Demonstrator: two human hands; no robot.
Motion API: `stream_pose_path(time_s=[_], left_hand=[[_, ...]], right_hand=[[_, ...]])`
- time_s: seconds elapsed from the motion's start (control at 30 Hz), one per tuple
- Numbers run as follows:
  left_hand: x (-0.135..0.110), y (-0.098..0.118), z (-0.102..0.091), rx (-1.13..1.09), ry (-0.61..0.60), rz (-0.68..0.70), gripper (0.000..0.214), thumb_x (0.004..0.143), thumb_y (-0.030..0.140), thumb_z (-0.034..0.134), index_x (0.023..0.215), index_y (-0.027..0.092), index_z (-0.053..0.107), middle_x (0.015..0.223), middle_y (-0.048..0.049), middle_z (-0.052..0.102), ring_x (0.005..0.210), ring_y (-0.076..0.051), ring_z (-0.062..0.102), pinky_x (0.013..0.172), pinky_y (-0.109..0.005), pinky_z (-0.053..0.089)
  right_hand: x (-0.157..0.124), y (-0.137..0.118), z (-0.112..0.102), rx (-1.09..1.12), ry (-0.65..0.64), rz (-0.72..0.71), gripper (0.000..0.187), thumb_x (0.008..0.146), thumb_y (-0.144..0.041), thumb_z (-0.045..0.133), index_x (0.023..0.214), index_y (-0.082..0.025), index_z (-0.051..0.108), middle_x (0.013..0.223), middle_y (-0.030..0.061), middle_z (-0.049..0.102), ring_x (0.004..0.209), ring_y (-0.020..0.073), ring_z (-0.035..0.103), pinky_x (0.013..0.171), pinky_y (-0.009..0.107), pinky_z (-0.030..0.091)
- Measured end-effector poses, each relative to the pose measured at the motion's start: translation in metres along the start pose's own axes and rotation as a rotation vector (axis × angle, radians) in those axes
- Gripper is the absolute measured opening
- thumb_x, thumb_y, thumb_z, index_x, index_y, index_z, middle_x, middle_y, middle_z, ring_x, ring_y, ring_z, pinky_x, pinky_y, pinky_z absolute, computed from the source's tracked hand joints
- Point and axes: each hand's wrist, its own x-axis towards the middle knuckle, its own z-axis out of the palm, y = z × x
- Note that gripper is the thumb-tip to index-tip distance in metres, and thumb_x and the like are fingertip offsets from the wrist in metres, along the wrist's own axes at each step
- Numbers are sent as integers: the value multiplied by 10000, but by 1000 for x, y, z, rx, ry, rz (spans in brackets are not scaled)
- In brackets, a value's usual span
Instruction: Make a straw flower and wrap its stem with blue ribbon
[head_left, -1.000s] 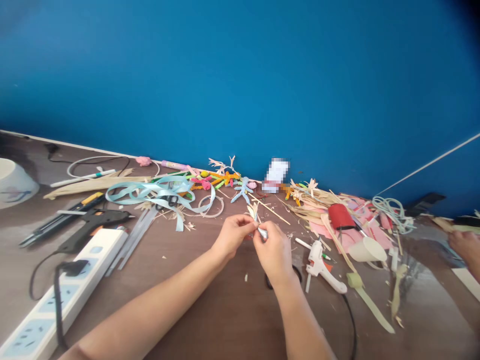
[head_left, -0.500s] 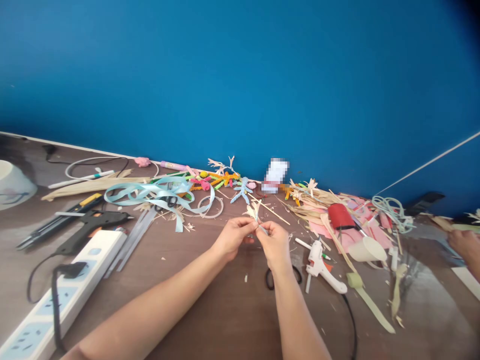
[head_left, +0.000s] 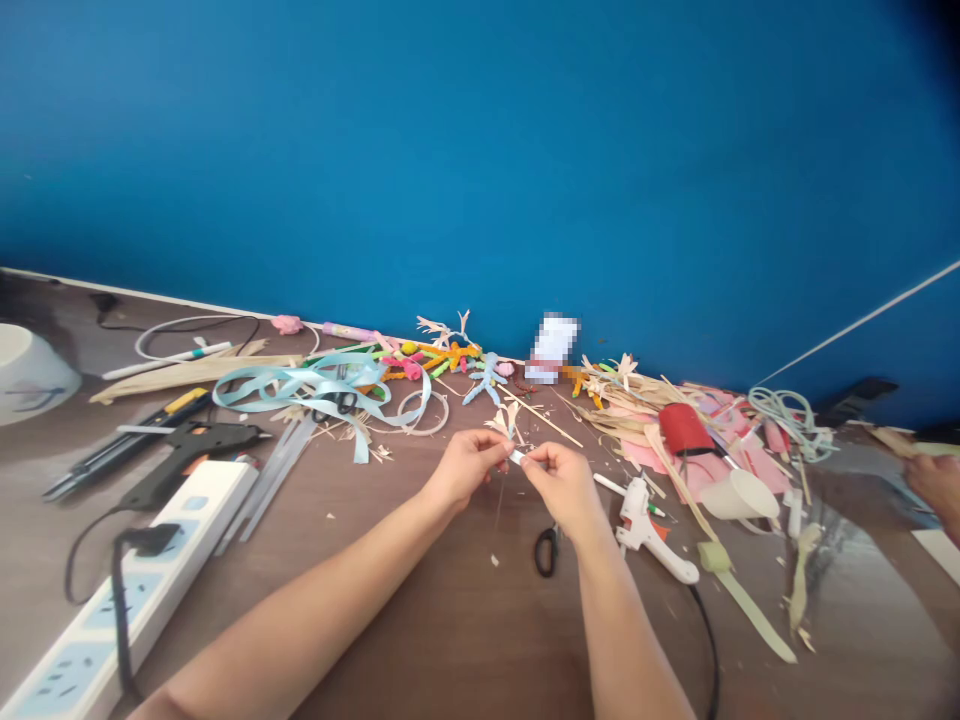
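Observation:
My left hand (head_left: pixel 463 468) and my right hand (head_left: pixel 564 480) meet over the middle of the brown table (head_left: pixel 450 640). Both pinch a small straw flower (head_left: pixel 507 420) with pale petals on a thin stem. My right fingers hold a short white strip (head_left: pixel 518 456) against the stem, close to my left fingertips. The stem hangs down between the two hands. Black scissor handles (head_left: pixel 546 551) lie on the table just under my right wrist.
A white glue gun (head_left: pixel 649 520) lies right of my hands, a black glue gun (head_left: pixel 191 445) and a white power strip (head_left: pixel 135 590) to the left. Light blue ribbon (head_left: pixel 322 385), coloured pipe cleaners (head_left: pixel 435 358), straw scraps (head_left: pixel 637 400), a red spool (head_left: pixel 684 430) sit behind. Another person's hand (head_left: pixel 937 485) shows far right.
My right hand has slid a little to the right and turned, uncovering the scissor handles beneath it. The flower stays pinched between both hands.

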Motion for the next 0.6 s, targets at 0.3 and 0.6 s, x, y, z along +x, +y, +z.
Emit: stream_pose_path(time_s=[0.3,0.6], left_hand=[[9,-2,-9,-39,65,-36,226,569,315,665,612,113,574,459,9,536,425,-57,430,383,-159,251],[22,25,-30,-135,239,-85,282,457,295,718,602,125,546,468,30,511,439,-62,469,370,-145,248]], right_hand=[[-12,1,-40,-28,171,59,234,696,-379,540,708,-152,599,535,-16,546,441,97,425,434,208,312],[-79,31,-44,-717,166,93,288,651,-440,594,810,-206,538,755,23,571,572,157,552,484,245,342]])
